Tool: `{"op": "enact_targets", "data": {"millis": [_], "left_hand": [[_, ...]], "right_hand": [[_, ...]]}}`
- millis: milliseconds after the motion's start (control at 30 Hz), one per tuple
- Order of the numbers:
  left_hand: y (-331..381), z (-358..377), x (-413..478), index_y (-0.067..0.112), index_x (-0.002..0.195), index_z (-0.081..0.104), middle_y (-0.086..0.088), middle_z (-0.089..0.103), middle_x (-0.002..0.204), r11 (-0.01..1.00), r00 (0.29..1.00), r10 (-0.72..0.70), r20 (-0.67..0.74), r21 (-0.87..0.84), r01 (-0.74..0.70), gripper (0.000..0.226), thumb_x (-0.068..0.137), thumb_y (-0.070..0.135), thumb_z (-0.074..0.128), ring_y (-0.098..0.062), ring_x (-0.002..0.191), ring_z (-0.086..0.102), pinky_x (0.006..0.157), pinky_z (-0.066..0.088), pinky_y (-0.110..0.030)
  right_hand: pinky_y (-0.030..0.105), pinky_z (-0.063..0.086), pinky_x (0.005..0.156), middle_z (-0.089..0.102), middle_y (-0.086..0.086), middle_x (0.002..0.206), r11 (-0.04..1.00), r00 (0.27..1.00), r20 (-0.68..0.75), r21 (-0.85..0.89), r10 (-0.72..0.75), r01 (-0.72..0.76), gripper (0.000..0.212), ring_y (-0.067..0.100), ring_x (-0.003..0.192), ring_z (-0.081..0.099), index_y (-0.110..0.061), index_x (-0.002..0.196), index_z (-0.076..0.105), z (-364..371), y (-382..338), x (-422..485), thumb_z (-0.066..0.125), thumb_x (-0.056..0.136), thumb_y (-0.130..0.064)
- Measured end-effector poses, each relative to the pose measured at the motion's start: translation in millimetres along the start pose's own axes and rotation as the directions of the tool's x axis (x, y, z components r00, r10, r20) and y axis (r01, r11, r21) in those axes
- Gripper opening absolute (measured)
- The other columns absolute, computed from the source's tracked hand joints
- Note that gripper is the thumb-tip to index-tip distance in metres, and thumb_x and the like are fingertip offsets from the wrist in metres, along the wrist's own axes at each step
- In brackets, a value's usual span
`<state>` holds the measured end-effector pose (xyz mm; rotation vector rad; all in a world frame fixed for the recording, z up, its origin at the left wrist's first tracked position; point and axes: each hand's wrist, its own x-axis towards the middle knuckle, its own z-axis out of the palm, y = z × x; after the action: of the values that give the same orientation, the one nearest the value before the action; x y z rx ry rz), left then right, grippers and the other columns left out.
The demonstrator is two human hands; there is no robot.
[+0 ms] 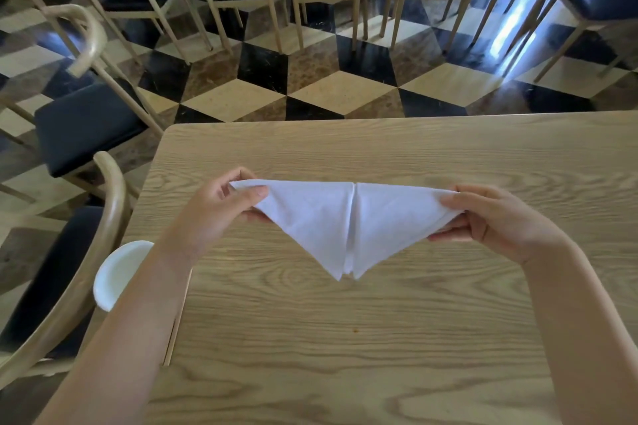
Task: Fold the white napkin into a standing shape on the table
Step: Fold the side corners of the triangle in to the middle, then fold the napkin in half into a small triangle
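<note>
Napkin (328, 217), one, white, folded to triangle. Long edge runs left-right on far side; tip points toward person; centre slit runs from long edge to tip. Spread over counter (345, 338) between two hands. Left hand (221, 207) pinches left corner, right hand (490, 217) pinches right corner, thumbs on top. One white dish (117, 272) at counter's left edge, partly behind left forearm.

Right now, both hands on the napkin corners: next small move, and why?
Probably lay the napkin flat on the table: left hand and right hand pinch its end corners with fingers underneath, so no crease can be pressed yet.
</note>
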<state>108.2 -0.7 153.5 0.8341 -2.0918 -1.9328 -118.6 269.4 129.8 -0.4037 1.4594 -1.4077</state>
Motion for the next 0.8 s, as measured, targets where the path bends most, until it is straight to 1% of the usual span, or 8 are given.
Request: {"op": "enact_targets", "data": {"millis": [100,233,367,400,500,600,700,800], "left_hand": [[-30.4,5.7,7.6,0.011,0.080,0.059,-0.007,0.068,0.073,0.972,0.987,-0.151,-0.049,-0.188,0.140,0.006,0.083,0.015,0.064,-0.017,0.064,0.067,0.056,0.057,-0.031],[-85.2,23.4,26.4,0.011,0.080,0.057,-0.009,0.063,0.076,0.875,0.898,-0.428,-0.098,-0.295,0.385,0.008,0.088,0.008,0.058,-0.011,0.053,0.066,0.053,0.059,-0.030],[-117.8,35.5,48.4,0.007,0.083,0.055,-0.010,0.061,0.081,0.828,0.830,-0.516,-0.210,-0.371,0.421,0.006,0.087,0.003,0.059,-0.016,0.065,0.063,0.051,0.058,-0.027],[-122.2,37.7,52.1,0.004,0.089,0.056,-0.012,0.062,0.088,0.834,0.818,-0.516,-0.256,-0.369,0.410,0.005,0.086,0.002,0.060,-0.018,0.072,0.063,0.051,0.059,-0.028],[-137.4,44.5,51.2,0.000,0.112,0.050,-0.017,0.060,0.111,0.887,0.816,-0.452,-0.361,-0.276,0.370,0.035,0.081,0.002,0.065,-0.022,0.090,0.064,0.061,0.059,-0.033],[-141.9,61.3,20.7,0.012,0.121,0.045,-0.005,0.055,0.103,0.935,0.816,-0.330,-0.474,-0.047,0.351,0.049,0.078,0.009,0.069,-0.015,0.078,0.062,0.073,0.056,-0.040],[-148.2,87.5,-10.2,0.022,0.109,0.052,0.001,0.059,0.093,0.944,0.878,-0.246,-0.410,0.103,0.313,0.039,0.076,0.014,0.070,-0.015,0.075,0.063,0.074,0.055,-0.042],[-155.4,112.9,-23.3,0.023,0.105,0.054,0.005,0.060,0.081,0.951,0.920,-0.228,-0.319,0.130,0.280,0.033,0.078,0.010,0.067,-0.014,0.072,0.062,0.074,0.055,-0.045]], "right_hand": [[0.028,0.057,0.049,0.066,0.008,0.064,0.991,0.992,-0.067,0.088,0.108,-0.102,0.012,0.019,0.057,0.068,-0.006,0.076,0.063,2.3,24.0,15.2,0.057,0.082,-0.014],[0.025,0.057,0.048,0.070,0.006,0.066,0.938,0.925,-0.163,0.126,0.342,-0.324,0.012,0.018,0.058,0.070,-0.005,0.090,0.064,5.2,68.4,44.9,0.054,0.090,-0.011],[0.027,0.057,0.048,0.066,0.013,0.078,0.918,0.857,-0.330,0.173,0.396,-0.357,0.012,0.020,0.056,0.070,-0.002,0.098,0.059,10.6,96.6,71.4,0.059,0.088,-0.009],[0.028,0.059,0.051,0.064,0.014,0.081,0.929,0.844,-0.389,0.162,0.369,-0.332,0.016,0.022,0.059,0.069,0.000,0.101,0.058,10.7,100.1,76.5,0.060,0.088,-0.010],[0.036,0.060,0.066,0.061,0.016,0.102,0.956,0.790,-0.562,0.006,0.245,-0.293,0.037,0.024,0.070,0.066,0.003,0.116,0.052,13.1,109.2,81.5,0.062,0.086,-0.015],[0.038,0.050,0.077,0.049,0.009,0.122,0.782,0.694,-0.715,-0.477,-0.081,-0.400,0.047,0.027,0.088,0.060,-0.009,0.125,0.045,29.3,119.2,67.3,0.062,0.084,-0.024],[0.035,0.042,0.079,0.050,0.006,0.115,0.681,0.688,-0.632,-0.680,-0.357,-0.271,0.030,0.027,0.104,0.050,-0.012,0.112,0.056,63.1,136.9,44.3,0.061,0.084,-0.021],[0.031,0.041,0.076,0.060,0.003,0.094,0.587,0.839,-0.373,-0.805,-0.396,-0.081,0.013,0.024,0.093,0.052,-0.013,0.090,0.065,100.2,165.0,31.2,0.068,0.081,-0.021]]}}
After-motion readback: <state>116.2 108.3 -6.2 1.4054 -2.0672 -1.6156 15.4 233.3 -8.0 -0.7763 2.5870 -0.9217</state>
